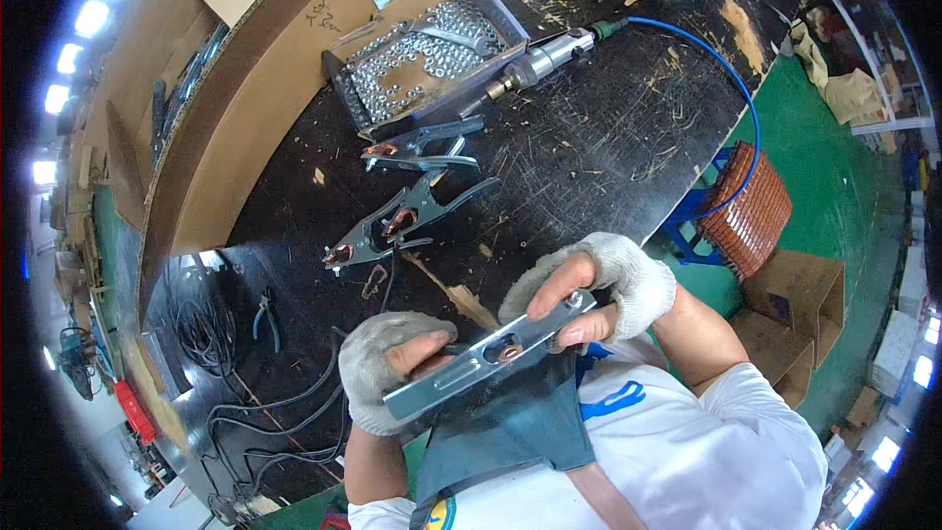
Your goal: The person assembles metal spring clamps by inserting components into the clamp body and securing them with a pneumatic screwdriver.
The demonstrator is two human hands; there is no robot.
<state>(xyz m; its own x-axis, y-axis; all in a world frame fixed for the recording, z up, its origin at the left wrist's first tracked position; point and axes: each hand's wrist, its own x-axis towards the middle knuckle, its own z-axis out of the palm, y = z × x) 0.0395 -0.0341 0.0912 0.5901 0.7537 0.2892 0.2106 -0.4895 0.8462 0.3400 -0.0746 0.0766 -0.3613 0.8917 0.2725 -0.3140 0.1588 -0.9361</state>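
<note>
Close to my body I hold a metal welding ground clamp (471,368) with both hands, tilted up toward the right. My left hand (383,358), in a grey-white knit glove with bare fingertips, is closed around its lower-left handle part. My right hand (613,285), gloved the same way, pinches the upper-right jaw end between thumb and fingers, beside a small bolt there. A copper-coloured piece shows in the clamp's middle. Beyond my hands, several similar clamps (407,221) with copper-coloured jaws lie on the dark table (579,157).
A cardboard box of nuts (422,59) holds a wrench (446,36). Beside it lies an air-powered driver (540,61) on a blue hose (721,57). Pliers (265,319) and coiled black cable (204,324) lie left. A large carton (245,88) stands far left; a woven-seat stool (751,201) stands right.
</note>
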